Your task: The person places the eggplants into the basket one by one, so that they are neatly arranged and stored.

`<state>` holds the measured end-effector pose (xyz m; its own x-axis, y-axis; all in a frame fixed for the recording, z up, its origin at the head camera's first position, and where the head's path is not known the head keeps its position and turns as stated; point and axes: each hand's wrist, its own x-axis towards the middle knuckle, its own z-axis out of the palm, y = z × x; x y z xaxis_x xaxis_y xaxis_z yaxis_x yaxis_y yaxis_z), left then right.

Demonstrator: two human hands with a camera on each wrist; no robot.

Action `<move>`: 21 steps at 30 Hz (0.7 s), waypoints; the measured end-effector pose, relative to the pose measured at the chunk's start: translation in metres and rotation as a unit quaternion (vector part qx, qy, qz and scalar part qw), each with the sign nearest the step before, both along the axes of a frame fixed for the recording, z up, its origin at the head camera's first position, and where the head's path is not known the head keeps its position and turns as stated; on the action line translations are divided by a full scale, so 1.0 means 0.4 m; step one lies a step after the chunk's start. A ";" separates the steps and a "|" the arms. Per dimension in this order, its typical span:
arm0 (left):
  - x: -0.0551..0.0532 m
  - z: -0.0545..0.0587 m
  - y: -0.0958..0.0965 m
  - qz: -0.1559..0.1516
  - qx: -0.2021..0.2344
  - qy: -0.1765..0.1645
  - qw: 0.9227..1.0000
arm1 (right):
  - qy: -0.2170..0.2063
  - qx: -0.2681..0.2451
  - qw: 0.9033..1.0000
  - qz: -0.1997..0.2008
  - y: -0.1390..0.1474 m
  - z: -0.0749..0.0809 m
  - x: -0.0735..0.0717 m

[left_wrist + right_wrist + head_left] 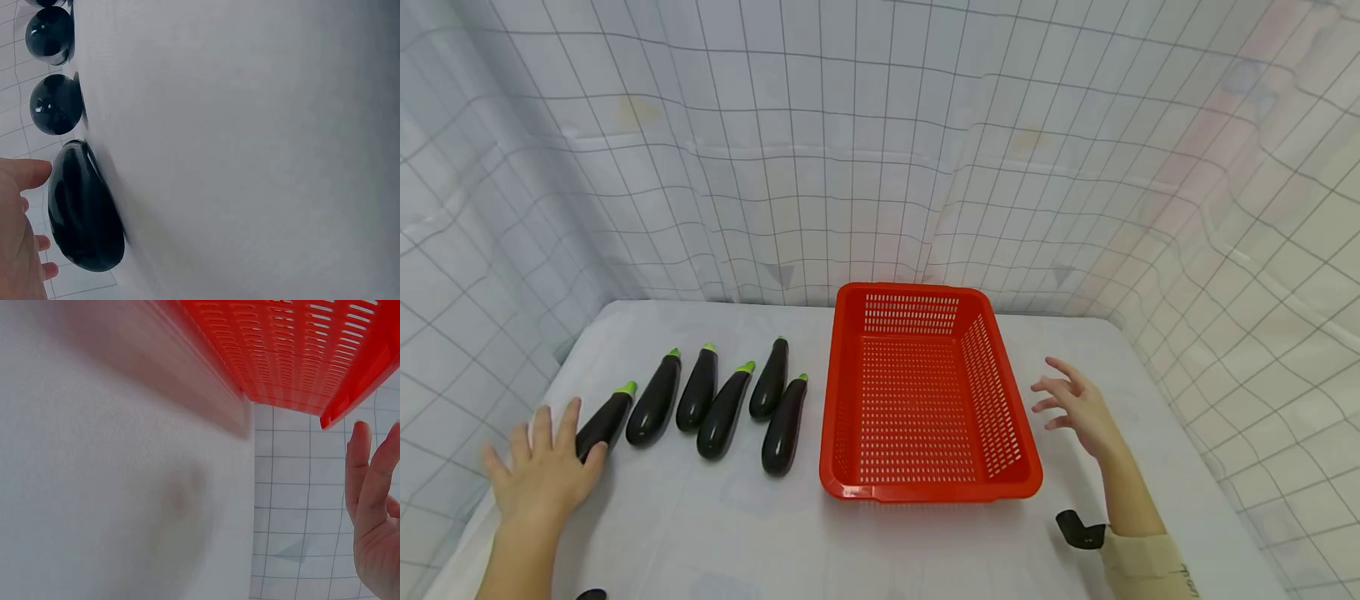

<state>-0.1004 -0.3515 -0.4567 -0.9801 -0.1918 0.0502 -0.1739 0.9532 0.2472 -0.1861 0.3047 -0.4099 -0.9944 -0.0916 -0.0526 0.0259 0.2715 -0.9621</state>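
My left hand [542, 475] is spread with straight fingers at the near end of the leftmost eggplant [602, 425]. In the left wrist view the thumb [31, 174] is close beside that dark, glossy eggplant [84, 209]; whether it touches cannot be told. Several more eggplants with green stem ends, one of them [655, 400] nearest, lie in a loose row to its right. Right of the red plastic basket [928, 493], my right hand [1078, 408] hovers with loosely bent fingers and holds nothing. The right wrist view shows the basket's slotted side [281, 350] beyond those fingers.
A white cloth covers the table [715, 533]. White curtains with a dark grid [895, 167] stand behind and on both sides. A black wrist-camera piece [1081, 531] sticks out by the right sleeve [1146, 562].
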 end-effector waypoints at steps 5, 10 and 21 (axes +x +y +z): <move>0.003 -0.008 0.001 0.009 0.001 -0.013 1.000 | -0.010 -0.007 1.000 0.010 -0.015 -0.005 -0.001; 0.002 -0.005 0.001 0.016 -0.003 -0.034 0.999 | -0.020 -0.008 0.999 0.025 -0.029 -0.009 0.001; 0.003 -0.006 0.013 0.008 -0.016 -0.052 0.998 | -0.031 -0.013 0.999 0.035 -0.052 -0.013 0.000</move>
